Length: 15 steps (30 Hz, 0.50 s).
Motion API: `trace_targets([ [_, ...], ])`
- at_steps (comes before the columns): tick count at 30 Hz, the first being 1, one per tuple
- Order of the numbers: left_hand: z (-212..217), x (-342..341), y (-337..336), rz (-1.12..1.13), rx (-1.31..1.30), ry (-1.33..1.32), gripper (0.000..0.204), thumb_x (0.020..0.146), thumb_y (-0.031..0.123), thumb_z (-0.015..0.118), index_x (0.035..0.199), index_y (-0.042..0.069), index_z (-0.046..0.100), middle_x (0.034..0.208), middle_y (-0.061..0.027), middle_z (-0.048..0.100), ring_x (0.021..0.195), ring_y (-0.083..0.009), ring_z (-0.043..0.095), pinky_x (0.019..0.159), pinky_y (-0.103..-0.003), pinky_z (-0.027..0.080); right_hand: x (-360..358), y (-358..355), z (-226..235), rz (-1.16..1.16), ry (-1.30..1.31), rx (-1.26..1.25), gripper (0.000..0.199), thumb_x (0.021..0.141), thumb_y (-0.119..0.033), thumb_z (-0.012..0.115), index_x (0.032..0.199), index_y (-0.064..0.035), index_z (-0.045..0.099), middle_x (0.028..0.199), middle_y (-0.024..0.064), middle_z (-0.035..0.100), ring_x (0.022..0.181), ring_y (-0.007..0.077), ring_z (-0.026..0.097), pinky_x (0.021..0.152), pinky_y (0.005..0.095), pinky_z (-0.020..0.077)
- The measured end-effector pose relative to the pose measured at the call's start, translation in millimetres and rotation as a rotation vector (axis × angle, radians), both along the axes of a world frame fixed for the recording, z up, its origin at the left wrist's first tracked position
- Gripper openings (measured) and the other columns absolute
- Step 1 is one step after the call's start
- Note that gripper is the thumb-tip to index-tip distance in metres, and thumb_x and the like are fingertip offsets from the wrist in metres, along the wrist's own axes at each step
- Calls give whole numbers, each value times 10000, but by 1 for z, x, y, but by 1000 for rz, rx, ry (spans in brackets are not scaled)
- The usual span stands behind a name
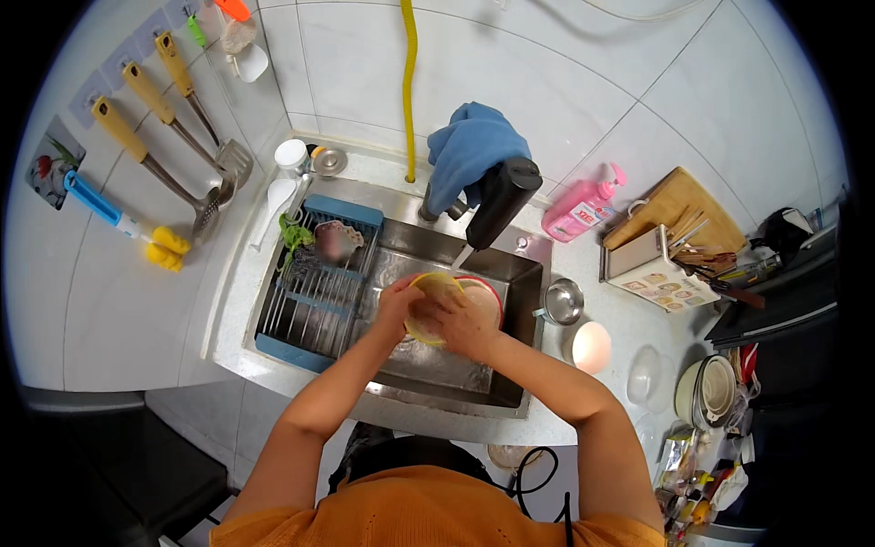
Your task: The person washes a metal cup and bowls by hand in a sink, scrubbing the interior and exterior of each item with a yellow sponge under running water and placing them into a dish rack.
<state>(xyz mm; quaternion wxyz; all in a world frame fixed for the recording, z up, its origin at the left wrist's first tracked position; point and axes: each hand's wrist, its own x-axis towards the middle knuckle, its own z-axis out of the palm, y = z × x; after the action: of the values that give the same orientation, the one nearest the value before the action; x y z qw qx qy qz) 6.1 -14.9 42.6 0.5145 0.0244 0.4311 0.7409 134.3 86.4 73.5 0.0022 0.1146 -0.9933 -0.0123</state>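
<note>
Over the sink [510, 387], my left hand [396, 305] grips the left edge of a yellow-rimmed bowl [421, 319]. My right hand [472, 330] lies inside that bowl, its fingers stretched across the inner surface; any cloth under them cannot be seen. Just to the right, a red-rimmed bowl [485, 299] is partly covered by my right hand and the first bowl. Water runs from the black faucet [503, 201] close to the bowls' far rims. A blue cloth [478, 150] is draped over the faucet's base.
A blue drying rack [292, 351] spans the sink's left side, holding green leaves [294, 235] and a pinkish piece of food [337, 242]. Right of the sink are a metal cup [563, 301], a pale round bowl [591, 347], a pink pump bottle [583, 205] and a utensil holder [656, 269].
</note>
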Motion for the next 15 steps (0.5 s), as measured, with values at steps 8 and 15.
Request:
trace_targets([
  [8, -1, 4, 6, 196, -45, 124, 341, 724, -19, 457, 1051, -24, 552, 971, -112, 593, 868, -200, 577, 766, -291, 472, -17, -54, -26, -575, 113, -738, 605, 699, -106, 604, 1259, -72, 377, 1172, 130, 475, 1062, 350, 436, 842, 448, 390],
  [15, -5, -17, 1, 67, -103, 88, 335, 716, -21, 501, 1045, -19, 565, 974, -97, 597, 885, -187, 574, 786, -281, 462, 4, -36, -39, -274, 260, -218, 564, 670, -150, 641, 1202, -153, 451, 1183, 19, 474, 1070, 230, 439, 869, 433, 374],
])
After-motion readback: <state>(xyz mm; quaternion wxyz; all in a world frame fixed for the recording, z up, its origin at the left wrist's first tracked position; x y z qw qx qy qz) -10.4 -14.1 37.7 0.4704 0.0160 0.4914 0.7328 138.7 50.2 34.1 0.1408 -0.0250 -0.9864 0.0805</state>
